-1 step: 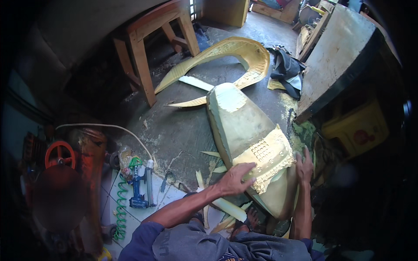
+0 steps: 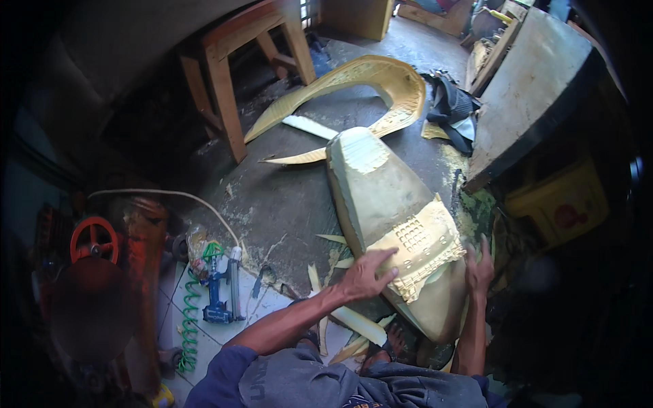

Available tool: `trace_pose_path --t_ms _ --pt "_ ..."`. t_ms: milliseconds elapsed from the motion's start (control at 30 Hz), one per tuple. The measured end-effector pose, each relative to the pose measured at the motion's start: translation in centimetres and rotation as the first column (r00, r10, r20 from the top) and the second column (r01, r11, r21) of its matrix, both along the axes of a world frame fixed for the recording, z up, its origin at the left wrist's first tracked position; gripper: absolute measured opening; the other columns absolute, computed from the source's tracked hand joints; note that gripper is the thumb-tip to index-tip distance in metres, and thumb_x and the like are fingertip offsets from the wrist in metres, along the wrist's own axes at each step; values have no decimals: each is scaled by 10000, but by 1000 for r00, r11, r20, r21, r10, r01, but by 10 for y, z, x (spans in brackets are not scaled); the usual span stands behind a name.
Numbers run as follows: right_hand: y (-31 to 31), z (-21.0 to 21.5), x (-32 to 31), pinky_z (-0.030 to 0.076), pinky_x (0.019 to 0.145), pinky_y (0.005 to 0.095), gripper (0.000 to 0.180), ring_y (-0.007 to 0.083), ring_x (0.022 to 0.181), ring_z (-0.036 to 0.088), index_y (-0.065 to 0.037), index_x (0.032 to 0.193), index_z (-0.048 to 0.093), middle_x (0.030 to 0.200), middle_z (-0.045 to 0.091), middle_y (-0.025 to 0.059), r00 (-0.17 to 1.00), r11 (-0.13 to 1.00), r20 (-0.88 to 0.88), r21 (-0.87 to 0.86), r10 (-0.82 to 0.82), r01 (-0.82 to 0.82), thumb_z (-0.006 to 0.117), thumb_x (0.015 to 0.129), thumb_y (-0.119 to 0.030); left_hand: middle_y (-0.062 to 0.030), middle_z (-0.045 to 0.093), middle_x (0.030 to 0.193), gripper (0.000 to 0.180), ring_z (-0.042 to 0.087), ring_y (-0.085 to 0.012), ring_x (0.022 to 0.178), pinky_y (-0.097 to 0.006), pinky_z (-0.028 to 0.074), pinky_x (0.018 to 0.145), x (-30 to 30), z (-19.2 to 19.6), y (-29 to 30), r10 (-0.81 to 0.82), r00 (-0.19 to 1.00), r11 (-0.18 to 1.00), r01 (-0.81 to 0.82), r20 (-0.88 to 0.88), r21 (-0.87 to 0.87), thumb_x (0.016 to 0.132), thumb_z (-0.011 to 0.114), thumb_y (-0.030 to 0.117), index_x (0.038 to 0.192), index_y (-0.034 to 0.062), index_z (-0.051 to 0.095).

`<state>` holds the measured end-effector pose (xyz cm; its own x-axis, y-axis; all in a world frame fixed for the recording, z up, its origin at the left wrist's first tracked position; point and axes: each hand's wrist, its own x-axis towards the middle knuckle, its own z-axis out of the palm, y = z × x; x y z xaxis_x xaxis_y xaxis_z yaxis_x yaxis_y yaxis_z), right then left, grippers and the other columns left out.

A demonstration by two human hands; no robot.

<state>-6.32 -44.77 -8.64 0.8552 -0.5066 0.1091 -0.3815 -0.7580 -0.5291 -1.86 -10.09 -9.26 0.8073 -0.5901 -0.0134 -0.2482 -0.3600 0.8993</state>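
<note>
A long, tapered foam seat pad (image 2: 384, 183), greyish beige with a paler yellow far end, lies in front of me. Across its nearer half rests a yellow foam piece (image 2: 427, 234) with rows of small recesses and ragged edges. My left hand (image 2: 367, 275) touches this piece at its left edge, fingers stretched out and thumb apart. At the right edge is my right hand (image 2: 479, 266), fingers spread and pointing away from me; whether it touches the foam is hard to tell. Neither hand grips anything.
Beyond the pad curves a large yellow foam offcut (image 2: 367, 71). A wooden stool (image 2: 224, 47) stands far left; a blue air stapler (image 2: 218, 299) with a green coiled hose lies left. Foam strips (image 2: 360, 325) lie by my feet. Right are a board (image 2: 530, 88), dark cloth (image 2: 449, 109) and yellow container (image 2: 558, 197).
My right hand has shifted slightly right, its fingers spread wider. My left thumb sticks out more. The whole view has moved a little; the foam pieces keep their places.
</note>
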Motion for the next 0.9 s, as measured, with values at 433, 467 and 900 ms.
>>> trace_pose_path --t_ms 433,467,900 --pt "21 -44 -194 540 1006 440 570 326 1266 604 28 1475 492 1469 543 191 739 460 -163 690 -654 559 445 1100 -399 -245 620 1281 497 586 -426 1204 -485 443 1073 -19 -85 273 855 281 201 -954 437 222 905 693 162 1341 -38 563" --pt "16 -43 -184 552 988 430 559 321 1254 616 27 1463 514 1454 563 178 772 457 -120 746 -625 485 421 1108 -394 -243 601 1291 533 569 -436 1206 -489 436 1072 -27 -95 305 805 221 57 -953 550 299 894 710 162 1358 -38 539" --pt "8 -30 -125 415 1116 487 521 451 1287 559 7 1436 541 1389 603 280 814 814 -12 -19 -581 581 556 996 -272 -261 552 1474 754 540 -401 1350 -422 374 1164 -1 -69 449 642 403 142 -898 652 416 881 742 338 1483 -43 492"
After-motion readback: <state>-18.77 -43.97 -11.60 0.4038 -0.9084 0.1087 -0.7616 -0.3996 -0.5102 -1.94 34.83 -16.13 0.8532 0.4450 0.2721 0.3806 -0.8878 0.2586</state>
